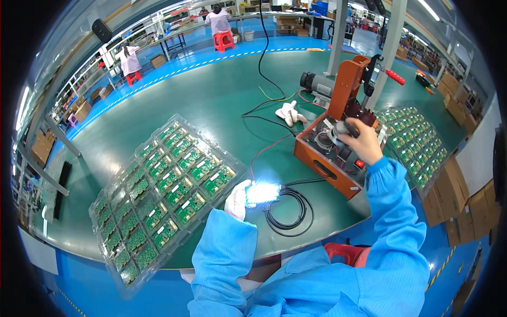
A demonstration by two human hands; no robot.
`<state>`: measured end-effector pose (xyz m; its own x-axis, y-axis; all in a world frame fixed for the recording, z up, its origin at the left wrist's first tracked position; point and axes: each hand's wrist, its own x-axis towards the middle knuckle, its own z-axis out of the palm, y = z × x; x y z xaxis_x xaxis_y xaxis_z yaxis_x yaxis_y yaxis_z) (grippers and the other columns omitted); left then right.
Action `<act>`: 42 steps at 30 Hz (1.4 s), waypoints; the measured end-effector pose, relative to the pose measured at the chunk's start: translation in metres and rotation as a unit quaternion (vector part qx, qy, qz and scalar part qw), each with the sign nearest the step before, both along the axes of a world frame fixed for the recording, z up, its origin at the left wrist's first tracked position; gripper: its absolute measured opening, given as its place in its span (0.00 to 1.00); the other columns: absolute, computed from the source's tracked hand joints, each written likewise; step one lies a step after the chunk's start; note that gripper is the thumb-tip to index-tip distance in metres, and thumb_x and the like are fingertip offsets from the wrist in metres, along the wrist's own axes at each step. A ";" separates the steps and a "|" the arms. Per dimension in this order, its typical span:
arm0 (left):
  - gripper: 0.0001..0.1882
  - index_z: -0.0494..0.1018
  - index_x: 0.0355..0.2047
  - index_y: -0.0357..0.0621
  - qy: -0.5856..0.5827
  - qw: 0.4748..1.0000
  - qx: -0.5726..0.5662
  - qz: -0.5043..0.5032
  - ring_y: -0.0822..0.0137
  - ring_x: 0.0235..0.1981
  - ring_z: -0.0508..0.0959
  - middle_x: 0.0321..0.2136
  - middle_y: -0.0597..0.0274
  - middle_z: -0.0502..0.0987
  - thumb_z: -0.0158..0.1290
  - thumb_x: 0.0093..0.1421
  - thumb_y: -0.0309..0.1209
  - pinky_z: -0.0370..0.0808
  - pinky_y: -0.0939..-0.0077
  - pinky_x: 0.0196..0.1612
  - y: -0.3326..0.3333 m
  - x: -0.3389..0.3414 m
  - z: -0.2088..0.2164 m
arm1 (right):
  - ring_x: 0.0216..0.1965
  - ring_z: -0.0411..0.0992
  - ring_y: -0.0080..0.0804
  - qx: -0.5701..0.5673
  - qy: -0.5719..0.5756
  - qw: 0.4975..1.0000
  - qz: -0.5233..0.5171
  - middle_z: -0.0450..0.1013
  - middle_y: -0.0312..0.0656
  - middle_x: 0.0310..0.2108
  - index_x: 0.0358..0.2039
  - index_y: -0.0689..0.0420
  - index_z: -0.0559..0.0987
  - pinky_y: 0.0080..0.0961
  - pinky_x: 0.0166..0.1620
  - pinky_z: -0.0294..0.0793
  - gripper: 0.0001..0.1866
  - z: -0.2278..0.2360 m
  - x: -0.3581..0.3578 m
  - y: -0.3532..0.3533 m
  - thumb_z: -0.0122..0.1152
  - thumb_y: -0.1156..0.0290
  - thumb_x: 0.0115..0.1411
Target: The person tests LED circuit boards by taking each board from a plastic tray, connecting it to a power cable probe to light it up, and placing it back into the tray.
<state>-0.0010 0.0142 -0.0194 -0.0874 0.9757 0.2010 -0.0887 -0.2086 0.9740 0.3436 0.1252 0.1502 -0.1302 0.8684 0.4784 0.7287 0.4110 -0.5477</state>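
Observation:
My left hand point(237, 201), in a white glove, grips the edge of a small rectangular panel point(263, 194) that glows bright white over the table. Glare hides its surface. My bare right hand point(365, 141) is over the orange test fixture point(317, 160), fingers curled together around a blurred grey and dark part point(340, 130). What that part is, I cannot make out. On the fixture, a lever clamp with a red handle point(395, 76) rises behind my right hand, and a red lit switch point(359, 164) shows below it.
Left of my left hand lies a clear tray point(238, 168) of green circuit boards. Another board tray point(417, 138) sits right of the fixture. A coiled black cable point(311, 216), white gloves point(289, 112) and a grey motor point(320, 84) are on the green table point(211, 98).

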 end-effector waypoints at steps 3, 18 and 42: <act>0.30 0.60 0.51 0.33 0.082 0.996 0.025 -0.006 0.67 0.35 0.76 0.41 0.51 0.74 0.32 0.64 0.48 0.73 0.81 0.30 0.002 0.000 0.003 | 0.40 0.73 0.43 -0.078 -0.052 0.996 0.009 0.74 0.49 0.36 0.39 0.61 0.72 0.31 0.43 0.70 0.21 -0.005 0.000 -0.030 0.66 0.66 0.44; 0.35 0.60 0.51 0.30 0.061 0.998 0.007 -0.014 0.67 0.37 0.75 0.43 0.52 0.72 0.36 0.61 0.54 0.74 0.80 0.32 0.004 -0.001 0.003 | 0.22 0.68 0.19 -0.217 0.396 0.886 0.102 0.70 0.38 0.26 0.37 0.61 0.68 0.16 0.23 0.70 0.10 0.006 0.001 -0.065 0.48 0.68 0.60; 0.33 0.60 0.51 0.32 0.025 0.999 -0.012 -0.033 0.66 0.39 0.75 0.42 0.52 0.73 0.36 0.61 0.53 0.74 0.80 0.31 0.002 0.001 0.004 | 0.17 0.64 0.16 -0.041 0.261 0.961 0.081 0.69 0.37 0.21 0.37 0.65 0.70 0.13 0.20 0.62 0.10 -0.015 -0.004 -0.075 0.48 0.73 0.58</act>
<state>-0.0001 0.0166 -0.0153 -0.0129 0.9835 0.1804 -0.0521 -0.1809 0.9821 0.3401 0.0507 0.1356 -0.0289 0.8947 0.4458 0.2759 0.4358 -0.8567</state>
